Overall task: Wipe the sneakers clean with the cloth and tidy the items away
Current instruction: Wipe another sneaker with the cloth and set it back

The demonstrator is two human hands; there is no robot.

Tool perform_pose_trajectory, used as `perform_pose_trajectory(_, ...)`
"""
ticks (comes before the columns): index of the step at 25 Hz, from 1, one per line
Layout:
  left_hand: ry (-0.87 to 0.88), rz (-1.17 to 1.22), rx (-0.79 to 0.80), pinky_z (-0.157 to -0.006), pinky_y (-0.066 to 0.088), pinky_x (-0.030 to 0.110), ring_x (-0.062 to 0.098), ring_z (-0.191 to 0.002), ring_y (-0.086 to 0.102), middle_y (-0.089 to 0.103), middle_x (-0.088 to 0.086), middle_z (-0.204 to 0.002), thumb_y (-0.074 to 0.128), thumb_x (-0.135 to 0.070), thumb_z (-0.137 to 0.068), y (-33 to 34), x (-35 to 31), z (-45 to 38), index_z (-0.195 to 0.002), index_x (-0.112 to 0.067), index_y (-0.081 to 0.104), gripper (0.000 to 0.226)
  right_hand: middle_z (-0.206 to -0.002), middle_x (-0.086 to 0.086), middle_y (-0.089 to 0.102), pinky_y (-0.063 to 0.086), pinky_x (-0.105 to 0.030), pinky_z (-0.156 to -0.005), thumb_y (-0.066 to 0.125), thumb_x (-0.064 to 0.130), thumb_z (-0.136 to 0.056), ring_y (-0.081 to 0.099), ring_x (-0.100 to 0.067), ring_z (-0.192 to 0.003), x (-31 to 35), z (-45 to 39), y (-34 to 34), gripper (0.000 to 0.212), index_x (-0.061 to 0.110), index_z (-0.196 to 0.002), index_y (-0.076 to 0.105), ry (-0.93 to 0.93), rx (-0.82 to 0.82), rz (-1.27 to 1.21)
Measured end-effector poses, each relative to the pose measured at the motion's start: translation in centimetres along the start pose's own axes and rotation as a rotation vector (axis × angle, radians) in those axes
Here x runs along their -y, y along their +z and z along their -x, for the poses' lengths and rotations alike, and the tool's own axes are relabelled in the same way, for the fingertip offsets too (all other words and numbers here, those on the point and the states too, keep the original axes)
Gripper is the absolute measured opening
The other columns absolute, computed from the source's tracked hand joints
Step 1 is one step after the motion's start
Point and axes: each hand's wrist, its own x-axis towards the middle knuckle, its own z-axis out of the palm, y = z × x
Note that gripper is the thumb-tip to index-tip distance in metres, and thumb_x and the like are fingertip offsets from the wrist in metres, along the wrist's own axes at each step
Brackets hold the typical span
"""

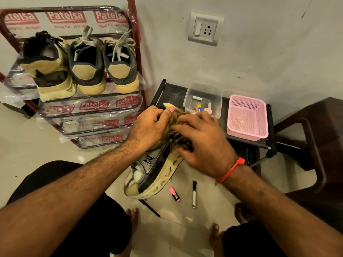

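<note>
A grey and beige sneaker (148,175) with an N logo is held up in front of me, toe toward me, sole turned right. My left hand (150,127) grips its heel end. My right hand (202,143) presses a brownish patterned cloth (179,125) against the shoe's upper side, fingers curled over the cloth. Three more sneakers (87,65) stand heels-out on the top shelf of a red shoe rack (92,112).
A low black table (172,91) carries a clear plastic box (204,101) with small items and a pink mesh basket (246,117). On the floor lie a pink highlighter (174,194) and a black-capped marker (194,193). A dark chair (315,145) stands to the right.
</note>
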Motion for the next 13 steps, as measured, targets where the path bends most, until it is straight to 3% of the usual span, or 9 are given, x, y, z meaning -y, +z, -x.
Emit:
perform_pose_trajectory(3, -0.106, 0.082, -0.022, -0.071, 0.047, 0.045, 0.031, -0.080, 0.059, 0.062, 0.015, -0.090, 0.044, -0.053, -0.103, -0.3, 0.1, -0.3, -0.078, -0.007, 0.063, 0.055, -0.126, -0.004, 0.060, 0.043, -0.045, -0.085, 0.050, 0.038, -0.080, 0.052, -0.031, -0.111, 1.2, 0.5, 1.1, 0.046, 0.019, -0.118, 0.066, -0.138, 0.011, 0.084)
perform_pose_trajectory(6, 0.019, -0.044, 0.041, -0.069, 0.041, 0.038, 0.022, -0.076, 0.053, 0.050, 0.002, -0.081, 0.040, -0.045, -0.106, 0.1, -0.7, 0.4, -0.067, -0.027, 0.053, 0.045, -0.124, 0.003, 0.063, 0.042, -0.045, -0.084, 0.056, 0.034, -0.078, 0.052, -0.030, -0.107, -1.9, -1.1, 0.0, 0.046, 0.023, -0.121, 0.066, 0.017, -0.109, 0.073)
perform_pose_trajectory(9, 0.139, -0.072, 0.077, -0.061, 0.033, 0.029, 0.008, -0.068, 0.043, 0.040, -0.005, -0.077, 0.039, -0.038, -0.108, 1.2, -1.1, 1.4, -0.068, -0.033, 0.048, 0.042, -0.119, 0.007, 0.065, 0.043, -0.051, -0.083, 0.056, 0.034, -0.076, 0.050, -0.026, -0.107, -3.5, -1.8, -0.7, 0.045, 0.027, -0.119, 0.067, 0.199, -0.162, -0.050)
perform_pose_trajectory(13, 0.067, 0.000, -0.052, -0.060, 0.031, 0.020, 0.008, -0.068, 0.045, 0.045, -0.002, -0.077, 0.040, -0.035, -0.109, 0.6, -0.4, 0.4, -0.065, -0.026, 0.050, 0.045, -0.117, 0.005, 0.064, 0.044, -0.048, -0.089, 0.054, 0.037, -0.078, 0.046, -0.022, -0.112, -0.4, -0.5, 0.5, 0.045, 0.020, -0.116, 0.070, 0.105, -0.121, -0.165)
